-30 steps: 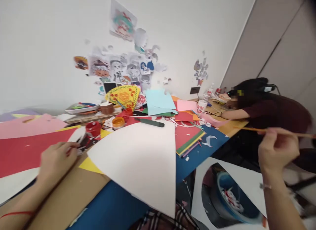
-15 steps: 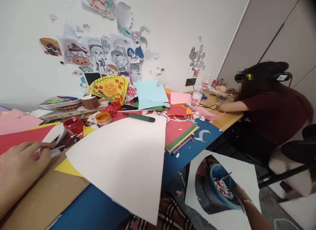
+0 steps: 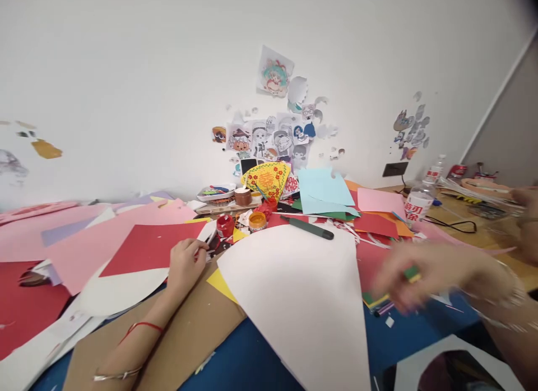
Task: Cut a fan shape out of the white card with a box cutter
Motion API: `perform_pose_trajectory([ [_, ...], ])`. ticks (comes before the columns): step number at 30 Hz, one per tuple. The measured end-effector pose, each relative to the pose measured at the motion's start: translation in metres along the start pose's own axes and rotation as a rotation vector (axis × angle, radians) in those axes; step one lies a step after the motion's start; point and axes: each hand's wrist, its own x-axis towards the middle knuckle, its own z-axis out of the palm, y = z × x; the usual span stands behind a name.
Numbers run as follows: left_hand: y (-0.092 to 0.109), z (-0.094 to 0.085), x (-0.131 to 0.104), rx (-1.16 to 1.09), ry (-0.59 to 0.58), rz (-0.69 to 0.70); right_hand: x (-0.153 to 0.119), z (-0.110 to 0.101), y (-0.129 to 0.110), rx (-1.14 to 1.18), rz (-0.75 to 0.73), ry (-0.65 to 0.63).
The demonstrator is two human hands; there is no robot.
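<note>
My left hand (image 3: pixel 187 262) rests on the table with its fingers curled together, beside the paint jars. Something pale shows at its fingertips, too small to make out. My right hand (image 3: pixel 420 273) is smeared by motion over the stack of coloured paper at the right, so its fingers are unclear. Between the hands lies a large white fan-shaped sheet (image 3: pixel 298 290). Across the top of this sheet lies a dark green pen-shaped tool (image 3: pixel 309 227). A red paint jar (image 3: pixel 225 226) and an orange paint jar (image 3: pixel 257 221) stand just beyond my left hand.
Brown cardboard (image 3: pixel 202 335) lies under my left forearm, and red card (image 3: pixel 151 248) and pink sheets are at the left. A yellow decorated fan (image 3: pixel 269 180) leans at the back near light blue paper (image 3: pixel 325 192). A plastic bottle (image 3: pixel 418 203) stands at the right.
The view has swung left and up. My right hand has risen from the blue bin of scraps on the floor to above the table. My left hand stays near the paint jars.
</note>
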Motion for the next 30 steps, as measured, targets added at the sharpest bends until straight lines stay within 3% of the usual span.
perform_pose_trajectory([
  [1, -0.001, 0.000, -0.001, -0.020, 0.009, -0.008, 0.018, -0.030, -0.030, -0.092, -0.079, 0.131],
  [3, -0.001, 0.001, -0.002, -0.050, 0.026, -0.008, 0.072, -0.080, -0.075, -0.308, -0.159, 0.550],
  [6, -0.002, 0.003, -0.005, -0.076, 0.047, 0.008, 0.171, -0.131, -0.107, -0.373, -0.168, 0.843],
  [9, -0.002, 0.004, -0.007, -0.102, 0.051, 0.036, 0.254, -0.164, -0.116, -0.422, -0.114, 0.989],
  [13, 0.001, 0.004, -0.009, -0.137, 0.040, 0.040, 0.320, -0.190, -0.124, -0.474, -0.027, 1.062],
  [16, 0.002, 0.005, -0.010, -0.152, 0.036, 0.025, 0.347, -0.198, -0.125, -0.491, 0.029, 1.084],
  [20, 0.002, 0.006, -0.010, -0.153, 0.040, 0.011, 0.359, -0.204, -0.117, -0.474, 0.044, 1.108],
  [26, 0.002, 0.008, -0.010, -0.153, 0.041, -0.004, 0.342, -0.219, -0.096, -0.358, -0.016, 1.194],
  [30, 0.002, 0.007, -0.010, -0.146, 0.043, -0.009, 0.325, -0.218, -0.083, -0.220, -0.107, 1.293],
])
